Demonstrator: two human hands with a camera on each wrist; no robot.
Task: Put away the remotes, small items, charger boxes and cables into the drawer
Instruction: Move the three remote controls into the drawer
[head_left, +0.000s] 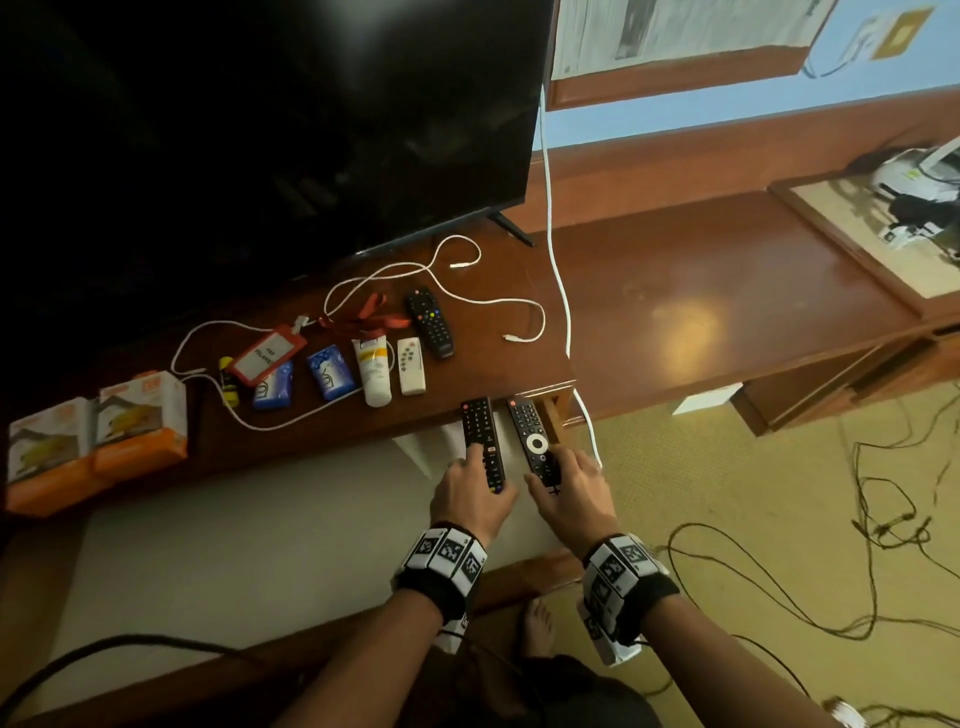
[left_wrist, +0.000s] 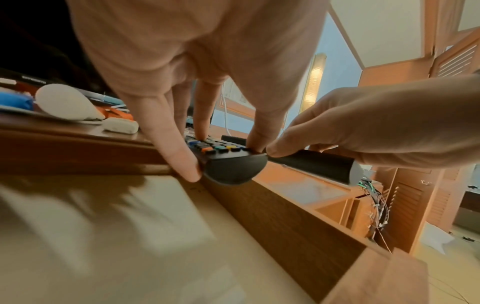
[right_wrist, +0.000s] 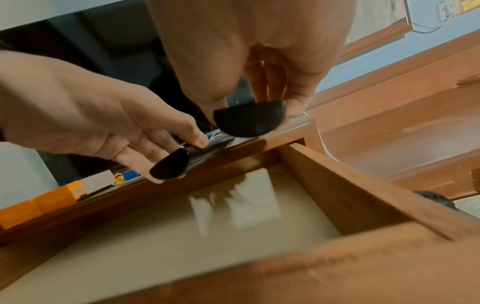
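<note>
Holding two long black button remotes, one per hand: left hand (head_left: 470, 496) gripping the left black remote (head_left: 483, 441), right hand (head_left: 569, 491) gripping the white-ringed black remote (head_left: 532, 439), over the open wooden drawer (head_left: 530, 569), which is showing bare lining; everything else is waiting on the bench (head_left: 675, 312).

I see a glossy, reddish-brown varnished wooden TV cabinet top (head_left: 701, 312) catching a lamp glare — the open wooden drawer (right_wrist: 350, 185) has a smooth, pale matt bottom. Two long black matt plastic remotes (head_left: 480, 436) — a white soft plastic tube (head_left: 374, 369), orange-and-white cardboard boxes (head_left: 140, 421).
</note>
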